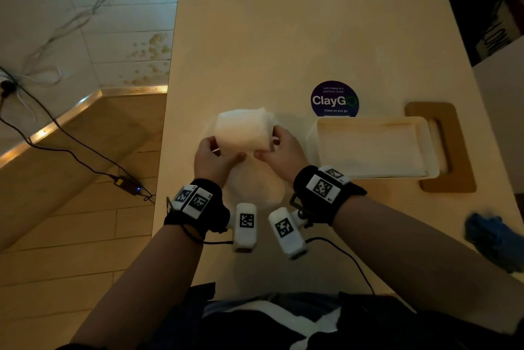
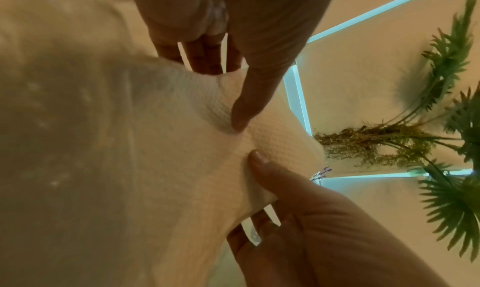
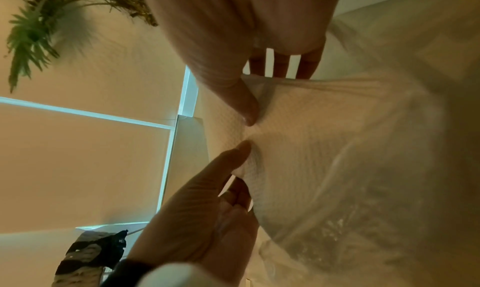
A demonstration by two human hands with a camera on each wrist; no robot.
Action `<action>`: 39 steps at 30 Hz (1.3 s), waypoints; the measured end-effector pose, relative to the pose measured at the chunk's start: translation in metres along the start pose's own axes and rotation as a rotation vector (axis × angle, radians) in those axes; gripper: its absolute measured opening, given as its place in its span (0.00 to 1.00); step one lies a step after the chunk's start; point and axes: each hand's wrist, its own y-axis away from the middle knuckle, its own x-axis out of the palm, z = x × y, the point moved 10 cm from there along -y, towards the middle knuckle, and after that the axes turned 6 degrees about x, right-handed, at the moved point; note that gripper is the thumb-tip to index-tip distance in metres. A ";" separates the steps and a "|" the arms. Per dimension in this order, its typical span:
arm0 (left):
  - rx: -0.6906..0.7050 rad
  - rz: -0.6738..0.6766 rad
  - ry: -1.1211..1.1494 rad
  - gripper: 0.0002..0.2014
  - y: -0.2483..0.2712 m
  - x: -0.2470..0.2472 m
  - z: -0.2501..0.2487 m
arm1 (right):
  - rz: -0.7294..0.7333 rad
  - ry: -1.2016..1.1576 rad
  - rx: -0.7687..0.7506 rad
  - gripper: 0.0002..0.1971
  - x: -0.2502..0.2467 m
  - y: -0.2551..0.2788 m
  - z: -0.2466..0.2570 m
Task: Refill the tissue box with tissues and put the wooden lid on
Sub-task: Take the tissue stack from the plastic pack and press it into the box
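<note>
Each grip, left hand [image 1: 214, 154] and right hand [image 1: 279, 150], clamps the tissue stack [image 1: 244, 130], thumbs nearly meeting.

table [image 1: 255, 37] | on it: tissue box [image 1: 371, 148], wooden lid [image 1: 450, 151], round sticker [image 1: 334, 98], blue cloth [image 1: 493, 239]

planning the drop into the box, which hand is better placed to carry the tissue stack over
Right, probably. Both hands grip the tissue stack, but the right hand is on the side facing the open tissue box; the left hand would have to cross over.

A round dark sticker [image 1: 335, 99] on the table [image 1: 283, 37] read "ClayGo", with "Let's keep our pantries clean" above and "Clean as you go" below.
</note>
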 end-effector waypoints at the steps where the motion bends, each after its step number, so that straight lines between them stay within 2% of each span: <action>1: -0.012 0.004 0.035 0.29 0.001 0.001 0.002 | 0.008 0.003 -0.024 0.24 0.000 0.000 0.002; 4: -0.006 0.014 0.142 0.25 0.004 0.000 0.001 | 0.023 0.004 -0.059 0.25 0.000 0.000 0.001; 8: 0.081 0.154 0.220 0.23 0.006 0.008 -0.017 | 0.142 -0.289 0.055 0.41 0.004 0.001 -0.008; 10: 0.090 0.220 0.242 0.17 0.011 0.012 -0.026 | 0.182 -0.273 0.036 0.45 0.003 0.002 -0.004; 12: 0.084 0.266 0.302 0.19 0.015 0.014 -0.029 | 0.218 -0.214 -0.006 0.41 0.003 0.007 0.004; 15: 0.089 0.261 0.321 0.33 0.019 0.015 -0.032 | 0.246 -0.166 -0.021 0.26 0.007 0.016 0.014; 19: 0.126 0.235 0.369 0.31 0.026 0.014 -0.044 | 0.187 -0.218 -0.036 0.14 0.000 0.027 0.032; 22: 0.182 0.270 0.290 0.29 0.036 0.013 -0.059 | 0.073 -0.380 -0.018 0.14 -0.018 0.032 0.042; 25: 0.229 0.353 0.059 0.30 0.047 0.020 -0.074 | -0.012 -0.737 0.050 0.11 -0.041 0.036 0.043; 26: 0.261 0.381 0.002 0.29 0.050 0.022 -0.080 | -0.018 -0.850 0.073 0.12 -0.049 0.038 0.041; 28: 0.317 0.421 -0.059 0.24 0.056 0.027 -0.091 | -0.030 -1.010 0.114 0.18 -0.069 0.042 0.035; 31: 0.338 0.464 -0.064 0.15 0.061 0.043 -0.105 | -0.070 -1.113 0.132 0.19 -0.109 0.049 0.016; 33: 0.324 0.496 -0.053 0.13 0.064 0.060 -0.113 | -0.145 -1.083 0.072 0.19 -0.148 0.057 0.000; 35: 0.315 0.509 -0.039 0.11 0.066 0.081 -0.119 | -0.217 -0.956 0.014 0.24 -0.191 0.066 -0.019; 37: 0.320 0.499 -0.070 0.11 0.065 0.103 -0.121 | -0.252 -0.700 0.045 0.31 -0.226 0.071 -0.043; 39: 0.325 0.476 -0.127 0.12 0.063 0.125 -0.120 | -0.237 -0.365 0.090 0.29 -0.249 0.071 -0.063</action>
